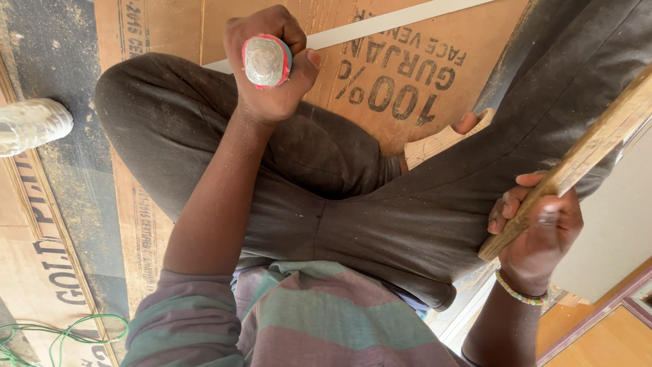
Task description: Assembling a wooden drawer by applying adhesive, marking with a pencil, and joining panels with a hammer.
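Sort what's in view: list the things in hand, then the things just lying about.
In hand:
left hand gripping a tape-wrapped tool handle
right hand holding a wooden strip

Lying about:
green wire
white wrapped object
printed plywood sheet

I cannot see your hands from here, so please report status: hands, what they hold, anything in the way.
Left hand shut on tool handle. Right hand shut on wooden strip. Knees between the hands.

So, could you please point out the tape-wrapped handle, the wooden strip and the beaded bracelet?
tape-wrapped handle [266, 61]: head view, on its rounded grey butt end.
wooden strip [584, 156]: head view, on its flat face above the grip.
beaded bracelet [517, 293]: head view, on the beads at the wrist.
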